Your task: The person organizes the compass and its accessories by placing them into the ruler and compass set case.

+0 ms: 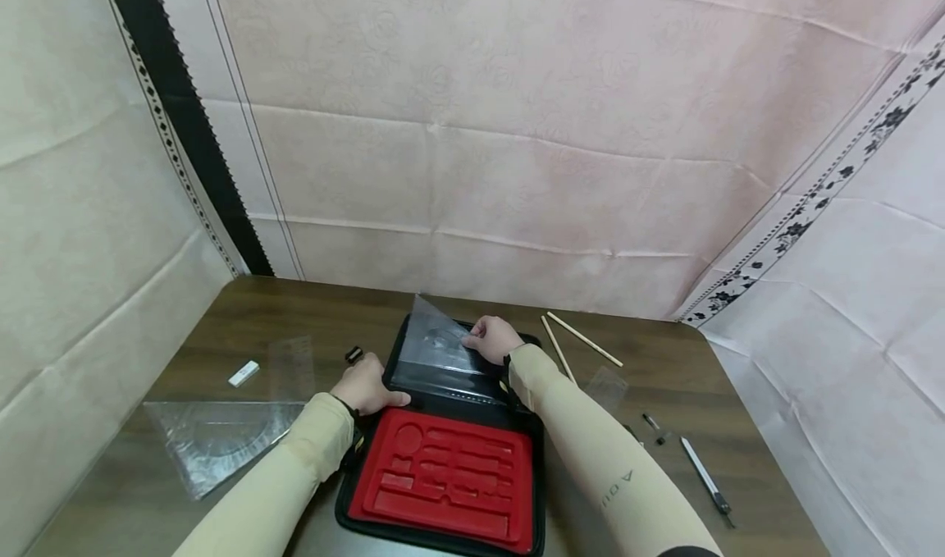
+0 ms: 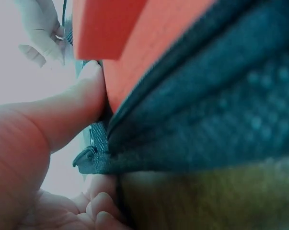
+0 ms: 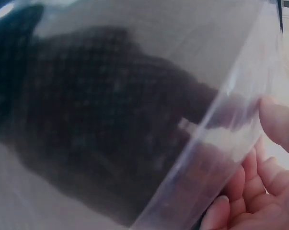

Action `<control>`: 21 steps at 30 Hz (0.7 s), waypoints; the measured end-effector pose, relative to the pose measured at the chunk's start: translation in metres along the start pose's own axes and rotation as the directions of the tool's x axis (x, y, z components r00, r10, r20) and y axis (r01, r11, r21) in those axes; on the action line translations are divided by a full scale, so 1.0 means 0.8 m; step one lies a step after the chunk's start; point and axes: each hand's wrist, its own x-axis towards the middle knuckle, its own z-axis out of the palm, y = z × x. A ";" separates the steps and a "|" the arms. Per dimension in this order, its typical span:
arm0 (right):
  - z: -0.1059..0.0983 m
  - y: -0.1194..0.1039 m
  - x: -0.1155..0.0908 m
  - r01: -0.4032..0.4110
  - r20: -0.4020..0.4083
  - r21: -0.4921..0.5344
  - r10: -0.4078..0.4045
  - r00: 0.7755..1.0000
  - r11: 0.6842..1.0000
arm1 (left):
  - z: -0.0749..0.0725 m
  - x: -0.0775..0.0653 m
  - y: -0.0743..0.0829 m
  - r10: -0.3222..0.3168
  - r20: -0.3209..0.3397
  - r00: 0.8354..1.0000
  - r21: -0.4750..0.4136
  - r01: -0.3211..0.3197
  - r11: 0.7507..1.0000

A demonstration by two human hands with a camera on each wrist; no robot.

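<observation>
Head view: black case (image 1: 538, 491) lying open on the table (image 1: 340, 303), red moulded tray (image 1: 446, 483) in its near half; over the far half, right hand (image 1: 493, 340) pinching a clear plastic sheet (image 1: 435, 348), left hand (image 1: 367, 386) gripping the case's edge!

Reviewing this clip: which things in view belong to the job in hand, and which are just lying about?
In the job, judging by the hands:
black case, left hand on its edge
clear plastic sheet, pinched by the right hand
red tray in the case

Apparently lying about:
clear triangle
white block
clear strip
two pale sticks
pen-like tool
</observation>
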 end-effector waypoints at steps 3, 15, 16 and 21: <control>-0.006 0.003 -0.001 -0.005 0.047 0.004 0.005 0.999 1.000 | -0.002 -0.001 0.001 0.000 0.017 1.000 0.001 0.000 1.000; -0.016 0.014 -0.011 0.031 0.028 -0.148 -0.027 0.999 0.988 | 0.001 -0.001 0.005 0.012 0.037 0.999 0.057 -0.014 0.998; -0.015 0.014 -0.012 0.042 0.018 -0.181 -0.039 0.999 0.983 | 0.000 -0.001 0.004 0.015 0.038 0.999 0.062 -0.017 0.998; -0.012 0.011 -0.019 0.134 0.007 -0.301 -0.138 0.990 0.944 | 0.000 0.001 -0.001 0.011 0.029 1.000 0.069 -0.013 0.998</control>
